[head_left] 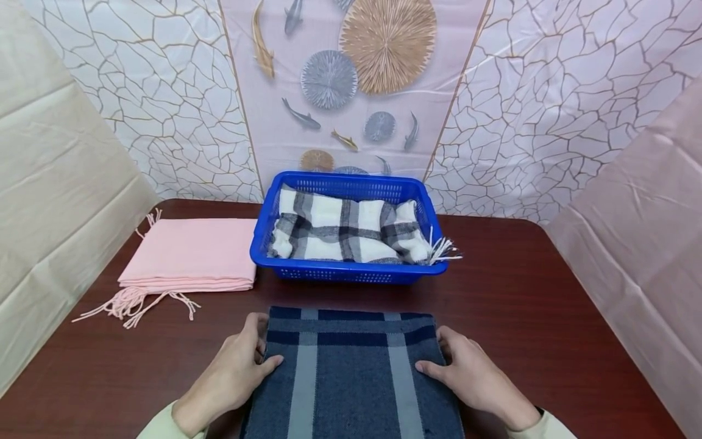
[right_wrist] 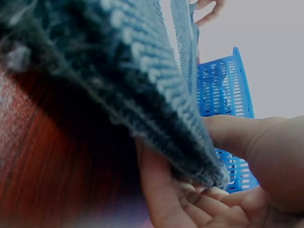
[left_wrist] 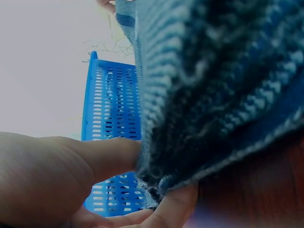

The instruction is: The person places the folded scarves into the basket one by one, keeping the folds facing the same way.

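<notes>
A folded dark blue-grey scarf (head_left: 353, 378) with lighter grey stripes lies at the front of the table. My left hand (head_left: 230, 369) grips its left edge, thumb on top and fingers curled beneath. On the opposite edge my right hand (head_left: 477, 375) pinches the cloth the same way. Both wrist views show the scarf's layered edge close up, with the left thumb (left_wrist: 114, 156) and the right thumb (right_wrist: 232, 133) against it. Beyond the scarf stands a blue plastic basket (head_left: 351, 266), in which a black-and-white checked scarf (head_left: 329, 228) lies, its white fringe hanging over the right rim.
A folded pink scarf (head_left: 192, 250) lies left of the basket, its fringe spread toward the front left. The dark reddish-brown table (head_left: 521, 292) ends at a patterned cloth backdrop (head_left: 340, 122), with pale cloth walls on both sides.
</notes>
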A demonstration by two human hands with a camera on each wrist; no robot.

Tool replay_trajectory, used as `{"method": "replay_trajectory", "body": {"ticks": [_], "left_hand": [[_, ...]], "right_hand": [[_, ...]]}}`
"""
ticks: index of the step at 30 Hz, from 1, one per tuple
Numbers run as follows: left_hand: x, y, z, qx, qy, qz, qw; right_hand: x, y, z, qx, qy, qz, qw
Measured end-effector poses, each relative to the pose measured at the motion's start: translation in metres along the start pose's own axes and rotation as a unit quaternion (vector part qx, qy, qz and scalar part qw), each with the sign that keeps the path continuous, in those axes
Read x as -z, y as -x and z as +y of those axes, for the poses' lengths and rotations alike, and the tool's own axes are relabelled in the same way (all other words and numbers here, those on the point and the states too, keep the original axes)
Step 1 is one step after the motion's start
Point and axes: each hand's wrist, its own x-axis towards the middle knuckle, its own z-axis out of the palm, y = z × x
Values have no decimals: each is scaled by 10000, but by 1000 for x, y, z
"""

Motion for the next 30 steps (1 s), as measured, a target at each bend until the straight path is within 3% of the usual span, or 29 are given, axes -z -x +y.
{"method": "replay_trajectory", "body": {"ticks": [10,17,30], "left_hand": [[7,5,4,-134,222,131,9996],[11,6,6,-260,260,250,9990],[30,10,20,-550,353,261,9975]], "right_hand": [[11,1,-1,-60,-184,-215,9996],[18,5,-5,123,-427,-219,9988],[36,10,-15,314,-498,-321,9978]]}}
